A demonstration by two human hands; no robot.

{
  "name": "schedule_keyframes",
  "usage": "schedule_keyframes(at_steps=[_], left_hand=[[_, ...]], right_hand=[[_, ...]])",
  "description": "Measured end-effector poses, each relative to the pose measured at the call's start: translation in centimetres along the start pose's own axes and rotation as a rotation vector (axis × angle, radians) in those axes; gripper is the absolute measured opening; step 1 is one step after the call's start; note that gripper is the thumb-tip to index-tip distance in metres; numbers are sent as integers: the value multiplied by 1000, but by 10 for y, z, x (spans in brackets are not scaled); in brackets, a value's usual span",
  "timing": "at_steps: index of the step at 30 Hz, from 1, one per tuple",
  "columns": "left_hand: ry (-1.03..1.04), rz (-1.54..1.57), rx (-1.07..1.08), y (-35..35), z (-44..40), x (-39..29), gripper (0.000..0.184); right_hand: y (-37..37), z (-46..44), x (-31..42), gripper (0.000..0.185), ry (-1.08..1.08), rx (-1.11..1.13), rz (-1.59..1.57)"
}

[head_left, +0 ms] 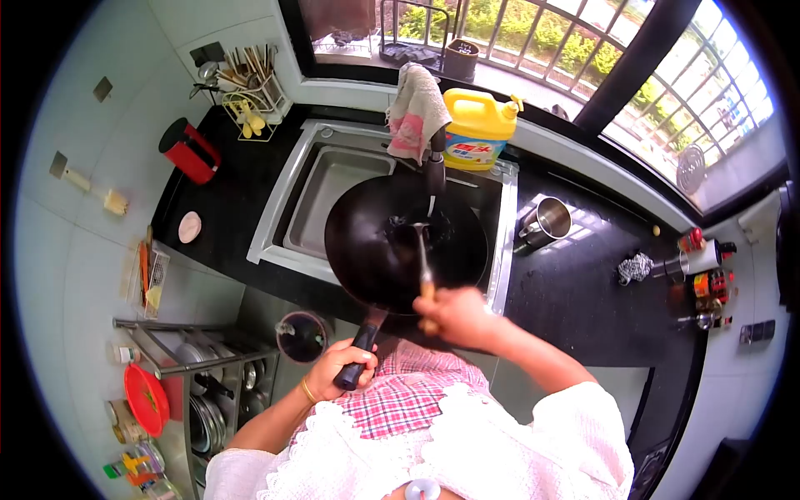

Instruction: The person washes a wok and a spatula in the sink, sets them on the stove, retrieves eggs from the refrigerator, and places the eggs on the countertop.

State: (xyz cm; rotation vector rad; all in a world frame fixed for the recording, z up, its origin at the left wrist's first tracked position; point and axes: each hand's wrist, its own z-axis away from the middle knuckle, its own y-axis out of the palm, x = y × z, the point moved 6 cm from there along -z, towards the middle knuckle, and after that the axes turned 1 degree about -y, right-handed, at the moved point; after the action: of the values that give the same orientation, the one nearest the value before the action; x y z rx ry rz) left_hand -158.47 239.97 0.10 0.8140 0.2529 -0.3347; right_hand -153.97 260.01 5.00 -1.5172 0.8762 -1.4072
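A large black wok (367,242) rests over the sink (279,196), beneath the black tap (436,171). A thin stream of water seems to run from the tap into it. My left hand (340,367) is wrapped around the wok's black handle (361,354), near its end. In my right hand (462,319) is a wooden-handled metal spatula (425,258), its head down against the inside of the wok. The right hand is slightly blurred, and some water lies around the spatula's head.
Behind the sink stands a yellow detergent jug (479,129), with a cloth (417,108) draped over the tap. A metal cup (550,221) and steel wool (635,268) are on the right counter. Left are a red container (190,150) and a utensil rack (262,104); a bin (302,337) stands below.
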Motion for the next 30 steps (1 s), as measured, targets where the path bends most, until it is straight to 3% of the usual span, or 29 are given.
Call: schedule_keyframes(at_steps=[3,5,7,9,11,13,15,19,23,30], left_hand=[[-15,-25,47,2,4,-7,20],[-26,-41,34,0,4,-11,17],[-50,-34,25,-4,2,-11,21],[-64,-26,43,-5,3,-14,21],[-104,20,62,-6,4,-13,21],[-117,6,76,-3,8,-15,22],[-128,-8,86,1,12,-17,22],[-163,-96,62,6,13,-18,25],[-150,-175,82,12,9,-20,25],[-79,-221,24,20,-8,-26,23]], right_hand=[[-60,12,-20,25,155,-412,-66],[-85,27,-42,22,228,-624,-460],[-99,48,-60,21,574,-662,-790],[-109,68,-63,23,740,-746,-701],[-94,83,-75,21,793,-808,-641],[-67,99,-96,20,835,-1018,-741],[-33,106,-119,20,861,-1067,-1011],[0,96,-160,29,801,-1113,-1369],[-3,70,-175,30,604,-923,-1537],[-59,66,-148,32,307,-578,-1447]])
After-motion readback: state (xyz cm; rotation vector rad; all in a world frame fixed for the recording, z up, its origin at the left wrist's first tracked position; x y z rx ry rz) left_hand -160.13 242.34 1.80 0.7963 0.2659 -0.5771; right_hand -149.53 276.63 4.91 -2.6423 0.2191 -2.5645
